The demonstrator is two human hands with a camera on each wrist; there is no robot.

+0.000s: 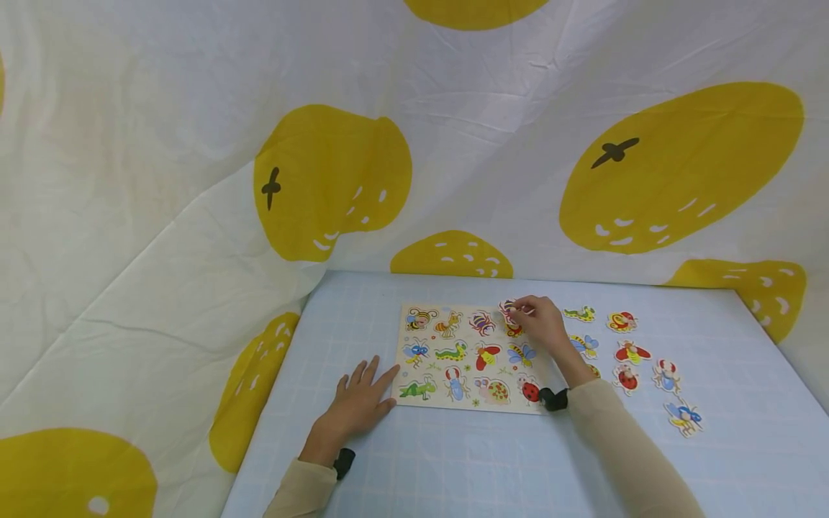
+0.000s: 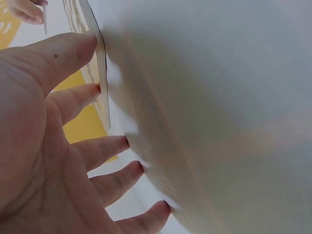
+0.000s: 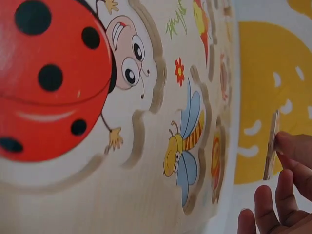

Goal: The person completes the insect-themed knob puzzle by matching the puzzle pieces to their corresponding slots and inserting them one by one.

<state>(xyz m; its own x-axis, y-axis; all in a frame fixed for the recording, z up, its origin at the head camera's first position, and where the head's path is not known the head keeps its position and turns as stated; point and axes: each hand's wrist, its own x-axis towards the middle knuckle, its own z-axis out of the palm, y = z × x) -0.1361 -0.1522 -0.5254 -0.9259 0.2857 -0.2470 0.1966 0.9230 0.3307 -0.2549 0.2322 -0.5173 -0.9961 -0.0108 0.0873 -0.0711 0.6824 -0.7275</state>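
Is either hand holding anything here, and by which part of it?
Yes: the right grip pinches a bug piece by its right side, as seen in the head view. The left grip holds nothing, only touching the board.

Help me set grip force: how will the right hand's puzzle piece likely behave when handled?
The puzzle piece is probably stiff: its edge looks straight in the right hand. Likely light, being small and thin. Its flat shape suggests sliding, not rolling.

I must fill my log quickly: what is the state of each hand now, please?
Left hand: open, at the edge of the puzzle board.
Right hand: pinching a flat puzzle piece.
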